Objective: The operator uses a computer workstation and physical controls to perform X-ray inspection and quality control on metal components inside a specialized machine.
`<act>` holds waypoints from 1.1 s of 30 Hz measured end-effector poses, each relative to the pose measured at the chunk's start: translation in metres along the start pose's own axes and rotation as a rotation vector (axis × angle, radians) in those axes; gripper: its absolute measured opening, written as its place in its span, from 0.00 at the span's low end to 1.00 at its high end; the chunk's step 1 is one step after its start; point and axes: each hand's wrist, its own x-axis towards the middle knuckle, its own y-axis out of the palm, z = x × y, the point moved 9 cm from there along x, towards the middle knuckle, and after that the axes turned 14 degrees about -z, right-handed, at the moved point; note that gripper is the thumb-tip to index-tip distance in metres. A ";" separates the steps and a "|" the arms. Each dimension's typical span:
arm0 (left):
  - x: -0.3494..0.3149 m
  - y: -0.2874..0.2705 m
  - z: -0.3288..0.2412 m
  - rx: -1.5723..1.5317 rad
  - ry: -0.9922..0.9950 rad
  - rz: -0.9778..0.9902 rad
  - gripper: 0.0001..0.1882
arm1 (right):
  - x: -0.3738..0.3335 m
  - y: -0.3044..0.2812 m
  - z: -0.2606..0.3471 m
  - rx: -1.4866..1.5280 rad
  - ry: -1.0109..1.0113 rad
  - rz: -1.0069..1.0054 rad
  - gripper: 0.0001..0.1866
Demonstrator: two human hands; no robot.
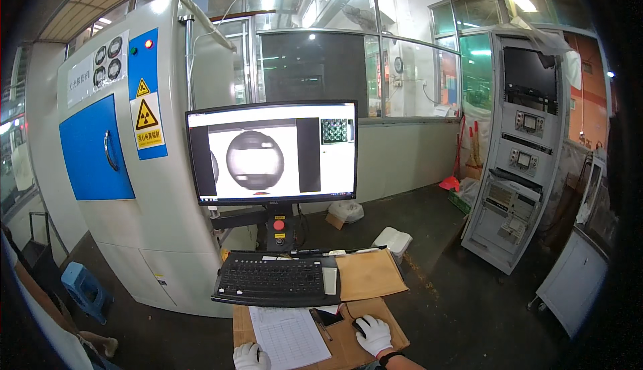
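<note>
My right hand, in a white glove, rests over a dark computer mouse on a brown cardboard-covered desk. My left hand, also white-gloved, lies at the lower left edge of a printed paper form, fingers curled, holding nothing I can see. A black keyboard sits just beyond the form. Above it a monitor shows a grey image of a round dark part. A dark phone lies between the form and the mouse.
A big white cabinet with a blue door and yellow warning signs stands left. A brown envelope lies right of the keyboard. An equipment rack stands right. A blue stool and another person's arm are at lower left.
</note>
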 end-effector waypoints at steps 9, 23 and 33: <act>-0.003 0.003 0.002 0.001 0.003 0.014 0.14 | -0.001 0.003 -0.001 0.000 -0.005 0.014 0.23; -0.005 0.004 0.004 0.000 -0.001 0.026 0.14 | -0.002 0.005 -0.003 0.005 0.006 0.016 0.24; -0.006 0.005 0.005 0.030 -0.015 0.022 0.15 | 0.000 0.003 -0.001 -0.008 0.005 0.018 0.23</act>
